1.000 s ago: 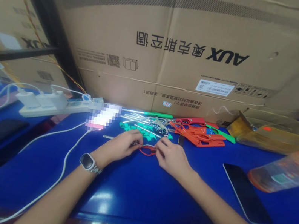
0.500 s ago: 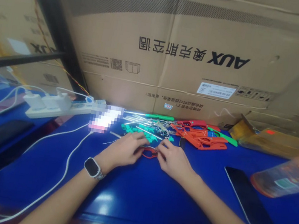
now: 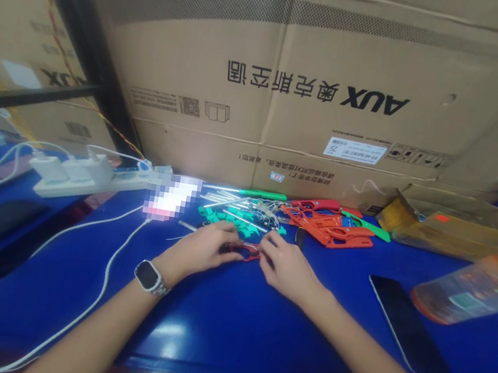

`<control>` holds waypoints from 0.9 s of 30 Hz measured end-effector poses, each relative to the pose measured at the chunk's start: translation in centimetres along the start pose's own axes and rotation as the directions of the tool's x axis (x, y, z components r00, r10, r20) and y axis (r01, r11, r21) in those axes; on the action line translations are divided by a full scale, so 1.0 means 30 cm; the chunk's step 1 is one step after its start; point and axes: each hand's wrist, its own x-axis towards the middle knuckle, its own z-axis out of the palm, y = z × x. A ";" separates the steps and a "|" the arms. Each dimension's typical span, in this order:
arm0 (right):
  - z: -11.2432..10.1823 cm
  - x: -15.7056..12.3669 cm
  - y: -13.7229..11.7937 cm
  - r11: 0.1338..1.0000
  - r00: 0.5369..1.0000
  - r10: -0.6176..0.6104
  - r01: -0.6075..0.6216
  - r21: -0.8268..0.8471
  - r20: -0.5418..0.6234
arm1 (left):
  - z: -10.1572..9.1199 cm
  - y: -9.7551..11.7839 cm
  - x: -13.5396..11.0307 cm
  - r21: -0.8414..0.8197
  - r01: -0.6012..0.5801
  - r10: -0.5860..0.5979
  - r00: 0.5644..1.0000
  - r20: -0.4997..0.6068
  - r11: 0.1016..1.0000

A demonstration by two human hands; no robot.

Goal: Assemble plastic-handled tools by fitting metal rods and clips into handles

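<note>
A small red plastic casing [image 3: 251, 252] with a loop-shaped opening lies low over the blue table between my hands. My left hand [image 3: 200, 248], with a watch on its wrist, has its fingers curled round the casing's left end. At the right end, my right hand [image 3: 290, 266] pinches it between thumb and fingers. The fingers hide much of the casing. Just beyond them are small green plastic pieces [image 3: 212, 215], thin metal tubes [image 3: 243, 218] and a tangle of thin wires [image 3: 268, 211]. Red and orange casings [image 3: 333, 226] are heaped to the right of these.
A dark phone [image 3: 409, 328] and a clear orange-rimmed jar [image 3: 470, 290] lie at right, before an open carton [image 3: 461, 228]. At left are a power strip [image 3: 88, 179], white cables [image 3: 107, 277] and a lit, blurred-out device [image 3: 173, 199]. A large cardboard box [image 3: 320, 45] walls the back.
The view has shifted slightly. My left fingers have moved a little on the red casing, covering more of its left side. My right hand keeps its pinch.
</note>
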 end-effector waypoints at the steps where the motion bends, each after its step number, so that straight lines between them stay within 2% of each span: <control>1: -0.001 0.000 0.002 1.000 1.000 -0.007 0.007 0.007 0.003 | -0.001 -0.002 0.001 -0.011 0.002 -0.002 1.000 -0.004 1.000; 11: 0.001 0.002 0.005 0.999 1.000 -0.010 0.009 0.034 0.004 | 0.016 -0.012 0.015 -0.087 0.087 -0.093 0.993 -0.076 0.992; 19: 0.000 0.000 0.007 0.998 1.000 -0.021 0.020 0.059 0.007 | 0.019 -0.028 0.011 -0.275 0.128 -0.144 0.989 -0.038 0.953; 22: 0.000 0.001 0.009 0.998 1.000 -0.017 0.016 0.064 0.009 | 0.016 -0.029 0.012 -0.248 0.101 -0.112 0.993 -0.032 0.964; 27: 0.003 0.001 0.010 0.997 1.000 -0.019 0.018 0.071 0.007 | -0.001 -0.005 0.008 -0.054 0.025 -0.025 1.000 -0.013 0.998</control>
